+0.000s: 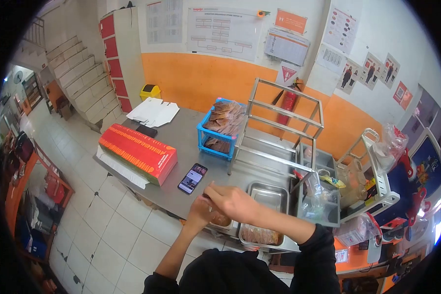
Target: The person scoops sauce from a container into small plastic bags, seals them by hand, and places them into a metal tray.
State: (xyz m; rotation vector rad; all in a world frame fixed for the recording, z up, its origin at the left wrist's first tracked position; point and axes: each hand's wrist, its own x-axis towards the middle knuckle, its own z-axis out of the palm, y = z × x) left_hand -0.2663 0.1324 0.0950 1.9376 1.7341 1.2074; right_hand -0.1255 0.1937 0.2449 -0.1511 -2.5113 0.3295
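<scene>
My left hand (pixel 200 213) and my right hand (pixel 232 202) meet above the front edge of the steel table (pixel 176 196). Their fingers are closed together around something small, mostly hidden by the hands. Just below them, partly covered, is a container with orange-brown contents (pixel 221 220). To its right, a steel tray (pixel 243 241) holds a row of flat packets with brownish filling (pixel 260 234). Behind my right forearm lies another steel tray (pixel 269 192). A phone with its screen lit (pixel 192 178) lies on the table beyond my hands.
A long red box (pixel 137 153) lies at the left, with white cardboard (pixel 153 112) behind it. A blue basket (pixel 201 133) holds stacked brown packets. Right of it stands a metal frame rack (pixel 284 122). Grey bins (pixel 323 213) and a white cart (pixel 384 193) stand farther right.
</scene>
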